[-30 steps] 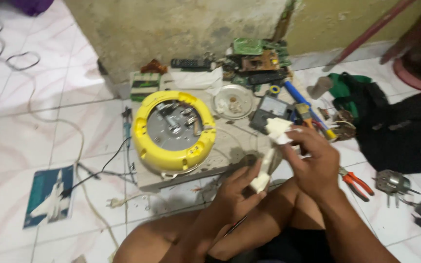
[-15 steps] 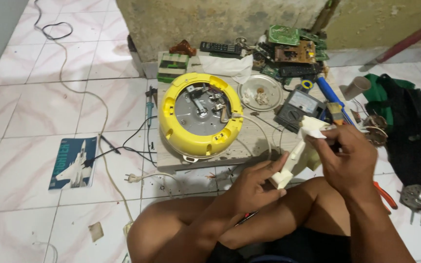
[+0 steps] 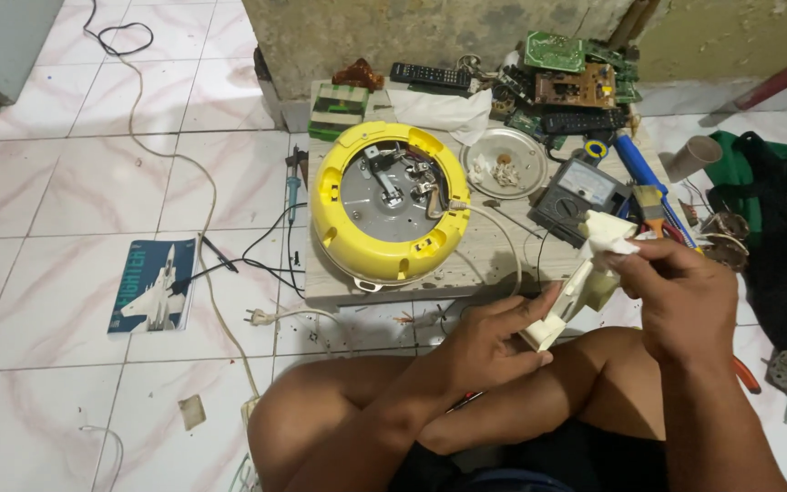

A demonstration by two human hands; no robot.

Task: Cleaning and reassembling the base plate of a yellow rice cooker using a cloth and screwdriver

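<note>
1. Reference. All positions are given from the yellow cooker body [image 3: 389,200], which lies base-up on a low wooden board [image 3: 485,264] with its metal underside and wiring exposed.
2. Work piece. The cream plastic part [image 3: 574,290] is held off the floor, to the lower right of the cooker body and over the person's knees. It is tilted, lower end toward the person.
3. Left hand [image 3: 494,342]. It is clamped on the lower end of the part, thumb on top and fingers curled beneath.
4. Right hand [image 3: 685,305]. It is closed on the upper end of the part, pinching something white there. Whether that is a cloth or a section of the part itself cannot be told.
5. Step in hand, as judged. The part is apart from the cooker body and is being handled or inspected with both hands; no tool is in either hand.
6. Next move, as judged. Further work on the part calls for a steady left-hand grip while the right hand works the upper end.
7. Surroundings. A multimeter [image 3: 580,196] sits just right of the cooker body, a metal dish [image 3: 505,164] to its upper right, and a soldering iron [image 3: 293,187] to its left.
</note>
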